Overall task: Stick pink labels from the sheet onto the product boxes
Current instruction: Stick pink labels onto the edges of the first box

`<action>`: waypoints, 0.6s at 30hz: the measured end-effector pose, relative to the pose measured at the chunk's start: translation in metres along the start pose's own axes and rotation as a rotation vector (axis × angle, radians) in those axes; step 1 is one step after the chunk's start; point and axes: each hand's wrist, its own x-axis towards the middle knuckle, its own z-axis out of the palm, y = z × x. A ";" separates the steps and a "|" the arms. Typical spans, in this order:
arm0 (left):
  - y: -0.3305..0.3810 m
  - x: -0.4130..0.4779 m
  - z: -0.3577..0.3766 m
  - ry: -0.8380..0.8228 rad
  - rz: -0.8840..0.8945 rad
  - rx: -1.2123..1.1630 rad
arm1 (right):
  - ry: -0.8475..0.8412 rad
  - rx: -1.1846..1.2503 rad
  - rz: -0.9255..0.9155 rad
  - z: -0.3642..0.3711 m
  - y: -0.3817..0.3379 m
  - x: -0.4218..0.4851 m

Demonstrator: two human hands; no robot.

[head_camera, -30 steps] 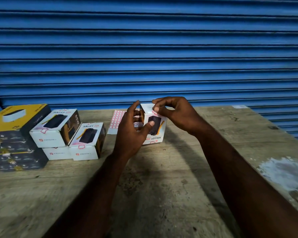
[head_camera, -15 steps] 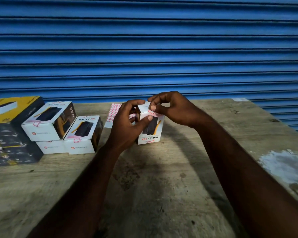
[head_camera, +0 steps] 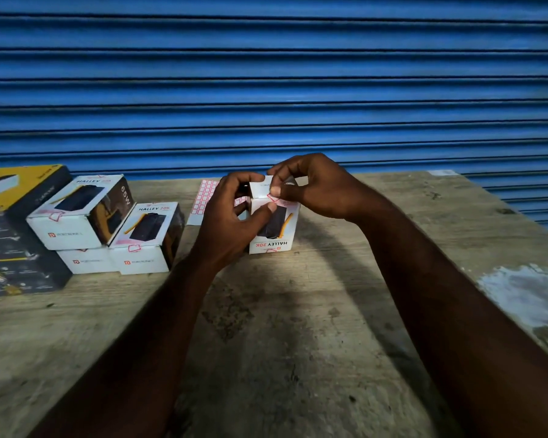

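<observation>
As hands (head_camera: 231, 222) (head_camera: 320, 188) hold one box (head_camera: 276, 229), three boxes (head_camera: 76, 216) rest.

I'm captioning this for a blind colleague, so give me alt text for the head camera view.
A person's left hand grips a white product box on a wooden table while the right hand pinches a pink label against its top edge. The label sheet lies behind; more labelled boxes sit to the left.
</observation>
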 end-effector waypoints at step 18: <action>-0.003 0.000 -0.003 0.007 -0.032 0.030 | -0.002 -0.095 -0.044 0.011 0.000 0.004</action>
